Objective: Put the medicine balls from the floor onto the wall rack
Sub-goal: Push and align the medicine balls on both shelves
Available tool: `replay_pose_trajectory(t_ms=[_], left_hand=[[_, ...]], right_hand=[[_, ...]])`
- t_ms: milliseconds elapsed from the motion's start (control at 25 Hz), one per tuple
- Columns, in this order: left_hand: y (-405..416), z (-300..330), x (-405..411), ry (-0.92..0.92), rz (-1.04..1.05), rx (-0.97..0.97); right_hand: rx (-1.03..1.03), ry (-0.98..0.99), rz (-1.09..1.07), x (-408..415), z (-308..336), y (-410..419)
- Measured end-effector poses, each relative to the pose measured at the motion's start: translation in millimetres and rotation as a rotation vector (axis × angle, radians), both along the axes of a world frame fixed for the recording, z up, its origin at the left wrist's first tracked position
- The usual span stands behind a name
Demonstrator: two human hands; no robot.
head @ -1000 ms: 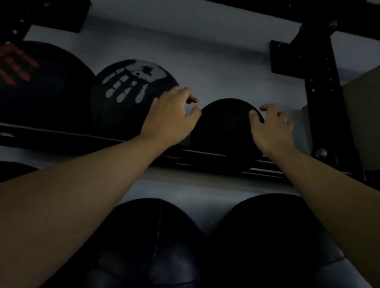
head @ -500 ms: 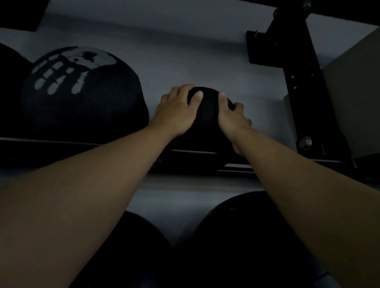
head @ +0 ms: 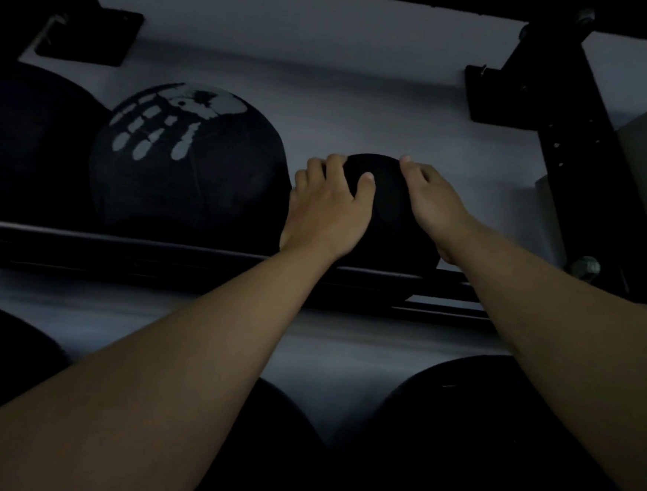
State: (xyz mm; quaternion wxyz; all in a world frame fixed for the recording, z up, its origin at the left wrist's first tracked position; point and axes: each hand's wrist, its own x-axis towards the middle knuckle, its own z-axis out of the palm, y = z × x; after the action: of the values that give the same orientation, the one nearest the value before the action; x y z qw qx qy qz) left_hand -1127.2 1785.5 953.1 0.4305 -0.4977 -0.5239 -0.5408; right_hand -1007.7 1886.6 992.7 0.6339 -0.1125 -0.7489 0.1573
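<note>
A small black medicine ball (head: 388, 208) sits on the black rail of the wall rack (head: 120, 246), right of a larger black ball with a white handprint (head: 189, 165). My left hand (head: 326, 210) lies on the small ball's left side with fingers curled over its top. On the ball's right side my right hand (head: 433, 203) presses with fingers spread. Both hands grip the ball between them. The ball's lower part is hidden behind the rail.
Another dark ball (head: 24, 144) rests at the far left of the same shelf. Larger black balls (head: 473, 431) fill the shelf below. A black upright post with holes (head: 577, 149) and a bracket (head: 86, 37) are bolted to the grey wall.
One second ago my hands hovered apart beside the small ball; they have since closed onto its two sides. The view has shifted slightly to the right.
</note>
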Motion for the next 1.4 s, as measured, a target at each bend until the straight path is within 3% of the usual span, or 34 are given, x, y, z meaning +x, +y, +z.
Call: replay_pose_trajectory(t_ms=[200,400,720,920,1040,1200,1400], left_hand=[[-3.3,-2.7,0.0,0.008,0.015,-0.044],[-8.7,-3.3,-2.2,-0.009,-0.12,-0.124],[-14.4,-1.7,-3.0,0.027,-0.061,-0.196],[-47.7,11.4,-12.5,0.183,0.238,-0.357],[-83.0,21.9,-21.7,0.303,0.374,-0.304],[-148.2,34.1,-60.9,0.296,0.472,-0.177],[-220.1,37.7,-129.8,0.279,0.49,-0.279]], right_hand=[[0.111,-0.028,-0.093,3.5,-8.8,-3.1],[0.103,-0.104,-0.139,9.7,-13.9,-8.7],[0.082,-0.161,-0.185,16.6,-22.6,-14.2],[0.128,-0.14,-0.25,14.0,-16.8,-28.4],[0.18,-0.181,-0.284,9.5,-10.3,-46.0],[0.288,-0.204,-0.245,-15.8,2.6,-93.8],[0.355,-0.156,-0.205,-69.7,12.8,-167.0]])
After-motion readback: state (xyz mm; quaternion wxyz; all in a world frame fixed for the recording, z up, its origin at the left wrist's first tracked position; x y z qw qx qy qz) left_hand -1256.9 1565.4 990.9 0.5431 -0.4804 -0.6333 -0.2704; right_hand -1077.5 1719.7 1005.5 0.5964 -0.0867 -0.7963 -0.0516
